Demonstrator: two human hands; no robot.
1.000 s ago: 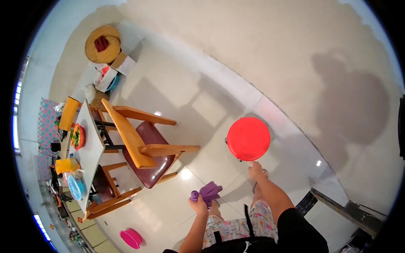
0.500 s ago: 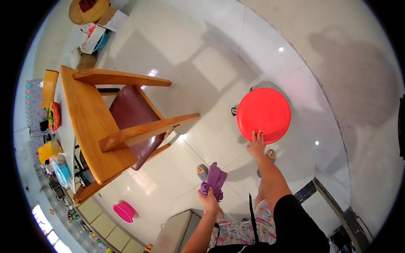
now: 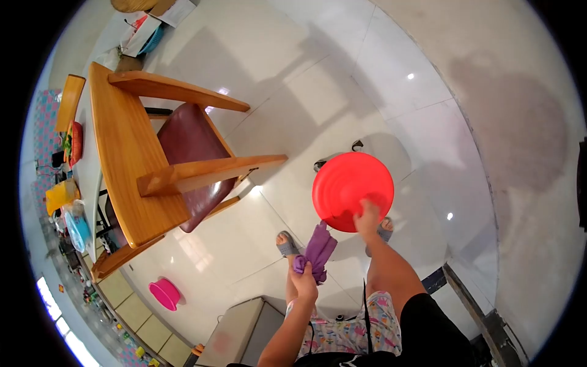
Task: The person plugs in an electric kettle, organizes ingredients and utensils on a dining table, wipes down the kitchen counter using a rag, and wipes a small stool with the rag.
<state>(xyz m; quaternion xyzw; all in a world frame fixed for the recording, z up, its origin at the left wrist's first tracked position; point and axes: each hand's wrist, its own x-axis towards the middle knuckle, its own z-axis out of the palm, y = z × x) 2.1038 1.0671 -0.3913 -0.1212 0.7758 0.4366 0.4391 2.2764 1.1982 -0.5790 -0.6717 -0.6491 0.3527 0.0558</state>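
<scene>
A purple cloth (image 3: 320, 246) is bunched in my left hand (image 3: 304, 281), its upper part sticking out past the fingers toward the stool. In front of my feet stands a round red stool (image 3: 348, 183), with metal leg ends showing beyond its far rim. My right hand (image 3: 368, 217) is over the near right part of the red seat. Motion smears its fingers, so their pose and contact with the seat are unclear.
A wooden chair (image 3: 131, 165) with a dark red seat stands at the left. A pink basin (image 3: 164, 294) sits on the floor nearer me, beside a pale cabinet-like box (image 3: 232, 333). Boxes and a blue basket (image 3: 151, 40) are at the upper left.
The red stool has come closer to me and shifted left in view. My right hand has moved from its near edge further over the seat. My left hand keeps the purple cloth.
</scene>
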